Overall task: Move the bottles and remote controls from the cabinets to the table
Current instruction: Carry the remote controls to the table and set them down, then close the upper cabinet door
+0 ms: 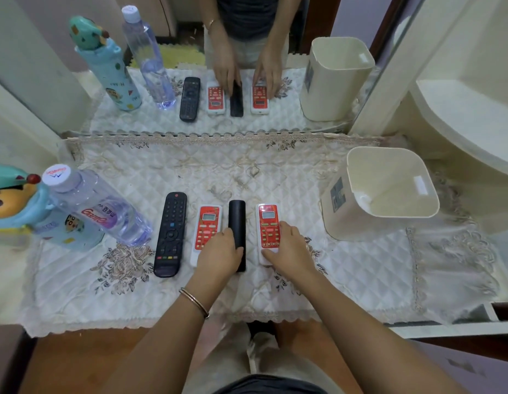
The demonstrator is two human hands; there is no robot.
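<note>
Left hand point(218, 253) grips slim remote point(237, 218), right hand point(288, 248) rightmost remote point(267, 223), amid tablecloth point(366, 268).

Cartoon bottle point(14, 200) partly off-frame at left; near end of slim black remote point(236, 217) beneath left hand point(220, 251)
</note>
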